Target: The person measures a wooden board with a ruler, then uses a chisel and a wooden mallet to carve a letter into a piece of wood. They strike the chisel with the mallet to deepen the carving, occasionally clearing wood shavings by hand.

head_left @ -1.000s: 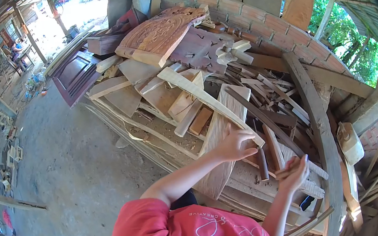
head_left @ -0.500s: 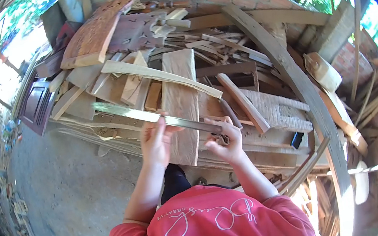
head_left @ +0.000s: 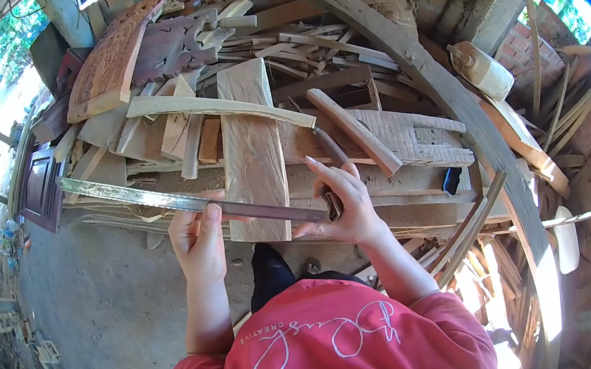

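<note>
Slat (head_left: 131, 195) gripped w/ left hand (head_left: 200, 247), right hand (head_left: 340, 208).

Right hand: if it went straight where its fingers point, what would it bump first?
Probably the dark stick just past the right hand, which grips the long strip; depth in the wood pile is hard to judge.
</note>
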The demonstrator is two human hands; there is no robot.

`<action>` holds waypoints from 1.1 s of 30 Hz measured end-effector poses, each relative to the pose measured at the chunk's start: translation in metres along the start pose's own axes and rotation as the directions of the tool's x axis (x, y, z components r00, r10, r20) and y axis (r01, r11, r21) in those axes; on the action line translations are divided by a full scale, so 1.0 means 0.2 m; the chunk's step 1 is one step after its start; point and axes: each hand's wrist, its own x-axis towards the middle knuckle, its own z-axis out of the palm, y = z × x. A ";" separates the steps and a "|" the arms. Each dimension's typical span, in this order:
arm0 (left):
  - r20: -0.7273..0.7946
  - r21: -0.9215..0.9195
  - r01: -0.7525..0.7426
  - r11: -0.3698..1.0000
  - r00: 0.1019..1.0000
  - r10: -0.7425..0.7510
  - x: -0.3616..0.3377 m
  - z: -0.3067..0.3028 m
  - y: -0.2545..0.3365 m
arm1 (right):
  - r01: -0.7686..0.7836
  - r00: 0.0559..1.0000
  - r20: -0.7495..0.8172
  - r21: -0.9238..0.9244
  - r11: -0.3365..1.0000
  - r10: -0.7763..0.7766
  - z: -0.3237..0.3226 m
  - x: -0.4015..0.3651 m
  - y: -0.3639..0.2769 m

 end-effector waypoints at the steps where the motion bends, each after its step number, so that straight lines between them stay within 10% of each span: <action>1: -0.001 0.010 -0.016 1.000 1.000 0.016 0.00 0.01 0.01 | -0.002 1.000 0.017 -0.005 1.000 0.002 0.00 -0.01 0.00; 24: -0.110 0.455 -0.136 0.880 0.972 0.207 -0.12 0.09 0.08 | -0.052 0.998 0.034 -0.116 0.992 0.057 0.08 -0.01 -0.07; 33: -0.023 0.779 -0.201 0.594 0.937 0.348 -0.10 0.08 0.10 | -0.004 1.000 -0.003 -0.057 0.998 0.003 0.10 -0.04 -0.02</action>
